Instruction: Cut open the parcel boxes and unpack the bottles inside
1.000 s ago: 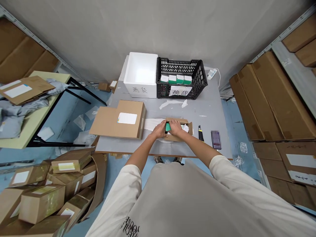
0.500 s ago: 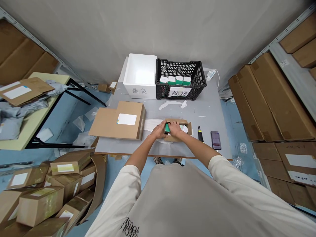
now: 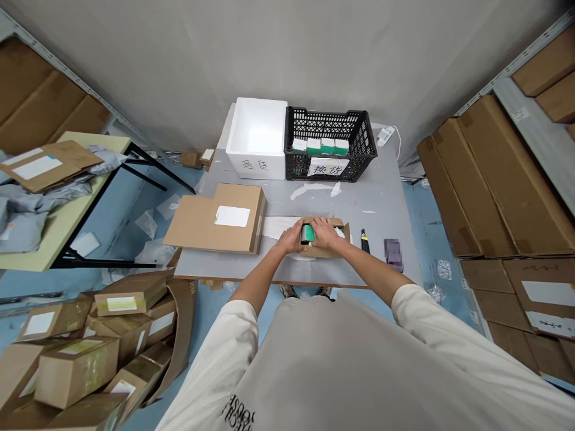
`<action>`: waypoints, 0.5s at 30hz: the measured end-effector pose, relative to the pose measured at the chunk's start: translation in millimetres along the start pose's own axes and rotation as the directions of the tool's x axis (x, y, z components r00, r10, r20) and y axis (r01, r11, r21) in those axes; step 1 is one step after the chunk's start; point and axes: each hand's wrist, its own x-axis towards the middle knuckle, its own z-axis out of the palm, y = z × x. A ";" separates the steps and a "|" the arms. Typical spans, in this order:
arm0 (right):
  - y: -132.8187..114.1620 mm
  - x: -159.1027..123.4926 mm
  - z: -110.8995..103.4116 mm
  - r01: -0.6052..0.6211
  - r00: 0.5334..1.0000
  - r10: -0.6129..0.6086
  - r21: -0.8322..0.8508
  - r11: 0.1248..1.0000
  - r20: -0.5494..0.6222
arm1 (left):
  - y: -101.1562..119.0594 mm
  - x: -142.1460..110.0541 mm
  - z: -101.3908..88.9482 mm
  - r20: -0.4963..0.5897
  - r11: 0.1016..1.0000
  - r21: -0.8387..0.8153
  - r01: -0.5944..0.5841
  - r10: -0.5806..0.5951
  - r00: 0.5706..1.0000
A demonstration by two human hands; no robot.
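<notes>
Hands have drawn slightly apart, exposing a green-and-white packet (image 3: 307,234) inside an open brown cardboard carton (image 3: 330,253). Left hand (image 3: 291,238) and right hand (image 3: 324,233) flank it, fingers held together; whether either pinches the packet cannot be determined.

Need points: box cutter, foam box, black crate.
Box cutter (image 3: 365,242), head view, on its black-and-yellow body.
Foam box (image 3: 256,169), head view, on its front wall.
Black crate (image 3: 330,124), head view, on its back wall.
</notes>
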 end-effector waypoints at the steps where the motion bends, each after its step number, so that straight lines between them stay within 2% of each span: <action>1: 2.2 -2.7 -1.7 0.011 1.000 -0.011 0.022 1.000 -0.001 | 0.3 -0.1 0.1 -0.001 1.000 0.012 0.007 -0.007 1.000; 5: 10.3 -12.7 -7.9 0.004 0.999 0.000 0.111 0.994 -0.033 | 2.1 -1.7 -1.3 0.004 0.999 0.024 0.020 -0.021 1.000; 10: 27.6 -22.3 -23.2 0.027 0.985 0.009 0.205 0.978 -0.171 | 4.7 -4.7 -5.7 0.013 1.000 0.000 0.027 -0.027 1.000; 13: 41.2 -29.0 -37.8 -0.020 0.959 0.114 0.339 0.941 -0.258 | 8.4 -5.4 -7.2 0.024 0.999 0.024 0.044 -0.045 0.999; 15: 50.9 -32.7 -47.8 -0.057 0.919 0.228 0.463 0.885 -0.323 | 12.5 -5.6 -7.6 0.029 0.996 0.067 0.054 -0.056 0.998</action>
